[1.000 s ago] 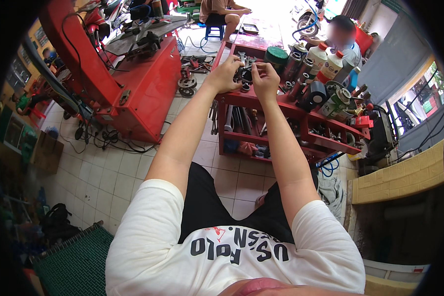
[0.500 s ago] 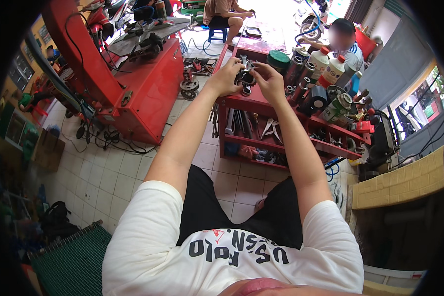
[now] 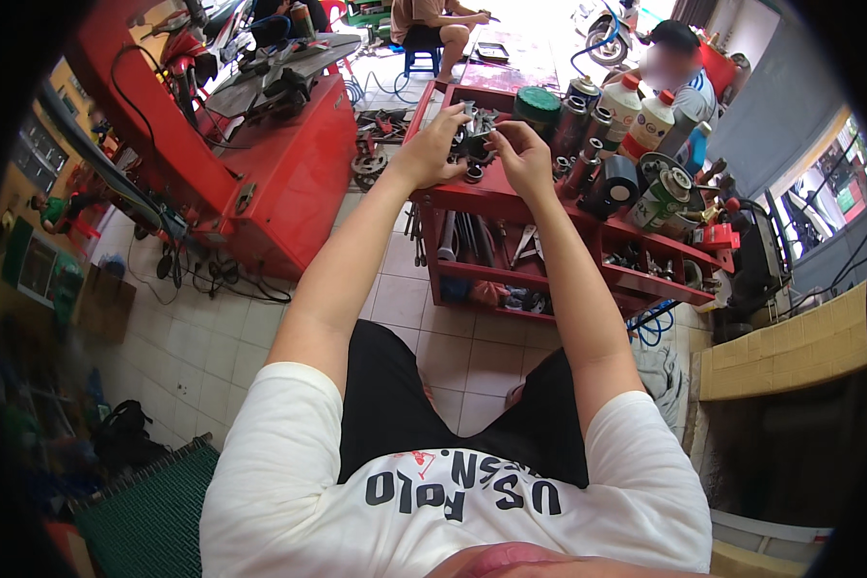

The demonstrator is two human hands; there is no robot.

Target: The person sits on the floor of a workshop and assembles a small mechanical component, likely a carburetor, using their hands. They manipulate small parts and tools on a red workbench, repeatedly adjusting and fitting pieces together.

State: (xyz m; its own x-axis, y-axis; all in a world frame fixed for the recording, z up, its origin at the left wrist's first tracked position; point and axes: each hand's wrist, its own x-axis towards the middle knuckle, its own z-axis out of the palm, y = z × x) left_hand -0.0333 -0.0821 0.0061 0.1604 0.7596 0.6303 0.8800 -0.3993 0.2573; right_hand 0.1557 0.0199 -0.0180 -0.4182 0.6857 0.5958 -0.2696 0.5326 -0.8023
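Over the near left corner of the red tool cart, a small silver and dark metal part (image 3: 478,125) is between my two hands. Its exact kind is too small to make out. My left hand (image 3: 428,152) curves round the left side, with the thumb low and the fingers higher up. From the other side, my right hand (image 3: 523,161) is closed, thumb and fingertips pinching the right edge. A small round metal piece (image 3: 474,174) lies on the cart just below the part. The cart top (image 3: 496,189) shows beneath my wrists.
Spray cans (image 3: 570,122), a green-lidded tub (image 3: 538,104) and white bottles (image 3: 621,104) crowd the cart's right side. Its open shelf holds pliers (image 3: 525,243). A red lift (image 3: 289,183) stands left. One person (image 3: 686,82) is behind the bottles; another (image 3: 433,24) sits farther back.
The view has shifted slightly. My left hand's fingers are spread a little wider beside the metal part, and more of its silver top shows. My right hand still pinches its edge.
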